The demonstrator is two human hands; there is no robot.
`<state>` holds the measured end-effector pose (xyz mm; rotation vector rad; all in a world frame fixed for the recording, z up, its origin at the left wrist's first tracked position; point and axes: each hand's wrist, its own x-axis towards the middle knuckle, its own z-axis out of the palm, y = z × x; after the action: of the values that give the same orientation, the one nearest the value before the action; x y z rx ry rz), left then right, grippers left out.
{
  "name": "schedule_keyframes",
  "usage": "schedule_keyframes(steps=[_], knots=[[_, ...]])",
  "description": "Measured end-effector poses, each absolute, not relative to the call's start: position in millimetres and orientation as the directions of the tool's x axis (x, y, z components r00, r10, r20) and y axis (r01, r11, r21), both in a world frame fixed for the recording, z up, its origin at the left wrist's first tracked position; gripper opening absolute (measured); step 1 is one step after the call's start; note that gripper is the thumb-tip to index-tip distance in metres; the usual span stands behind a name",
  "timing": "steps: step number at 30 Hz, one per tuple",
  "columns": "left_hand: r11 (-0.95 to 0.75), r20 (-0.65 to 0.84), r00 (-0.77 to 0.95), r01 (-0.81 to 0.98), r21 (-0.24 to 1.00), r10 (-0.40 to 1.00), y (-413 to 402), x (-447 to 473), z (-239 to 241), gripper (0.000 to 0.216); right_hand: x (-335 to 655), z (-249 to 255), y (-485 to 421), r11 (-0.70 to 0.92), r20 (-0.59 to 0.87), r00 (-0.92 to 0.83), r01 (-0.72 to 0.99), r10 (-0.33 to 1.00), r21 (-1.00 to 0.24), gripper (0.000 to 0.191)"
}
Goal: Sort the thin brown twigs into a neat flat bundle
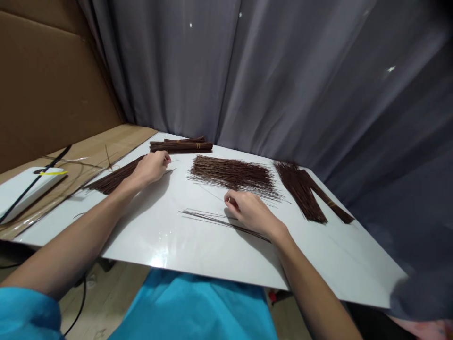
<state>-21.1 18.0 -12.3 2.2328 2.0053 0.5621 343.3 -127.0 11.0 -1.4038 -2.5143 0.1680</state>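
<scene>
My right hand (252,211) is closed in a pinch on a thin brown stick (209,191), which slants up and left from the fingertips. Just below this hand lie several loose thin sticks (208,218) on the white table. Beyond it is a wide, loose pile of brown sticks (230,172). My left hand (153,167) hovers at the right end of another stick pile (115,179) and hides part of it. Its fingers are curled together; whatever they hold is too fine to make out.
Tied bundles (182,145) lie at the table's back edge. More sticks (302,193) and a banded bundle (331,200) lie at the right. On cardboard at the left sits a white box (26,189) with a black cable across it. A grey curtain (226,71) hangs behind the white table (159,236).
</scene>
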Motion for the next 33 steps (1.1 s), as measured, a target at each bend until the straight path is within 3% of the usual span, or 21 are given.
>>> schedule_keyframes(steps=[4, 8, 10, 14, 17, 25, 33], knots=[[-0.294, 0.311, 0.136, 0.785, 0.546, 0.941, 13.4, -9.4, -1.7, 0.027, 345.0, 8.2, -119.4, 0.506, 0.261, -0.436, 0.783, 0.861, -0.361, 0.023], [-0.296, 0.18, 0.279, 0.462, 0.836, 0.943, -6.5, 11.5, 12.1, 0.038, 343.2, 2.8, -111.6, 0.47, 0.352, -0.319, 0.688, 0.88, -0.553, 0.024], [-0.263, 0.135, 0.387, 0.3, 0.917, 0.912, -20.3, 23.7, 17.5, 0.041, 340.8, 1.0, -108.9, 0.442, 0.371, -0.249, 0.608, 0.895, -0.659, 0.024], [-0.205, 0.096, 0.514, 0.158, 0.966, 0.852, -42.2, 45.0, 20.0, 0.042, 331.5, -1.2, -110.0, 0.364, 0.312, -0.195, 0.363, 0.93, -0.858, 0.03], [-0.16, 0.064, 0.547, 0.131, 0.978, 0.835, -48.5, 53.7, 15.6, 0.039, 323.6, -2.7, -114.9, 0.313, 0.257, -0.25, 0.221, 0.934, -0.924, 0.034], [-0.132, 0.057, 0.559, 0.094, 0.987, 0.827, -52.5, 58.1, 10.3, 0.036, 315.5, -12.6, -118.0, 0.139, 0.083, -0.343, 0.143, 0.936, -0.98, 0.046], [-0.095, -0.033, 0.639, 0.164, 0.982, 0.768, -61.8, 61.7, 15.3, 0.035, 310.8, -19.7, -118.5, 0.117, 0.065, -0.369, 0.119, 0.927, -0.986, 0.043]])
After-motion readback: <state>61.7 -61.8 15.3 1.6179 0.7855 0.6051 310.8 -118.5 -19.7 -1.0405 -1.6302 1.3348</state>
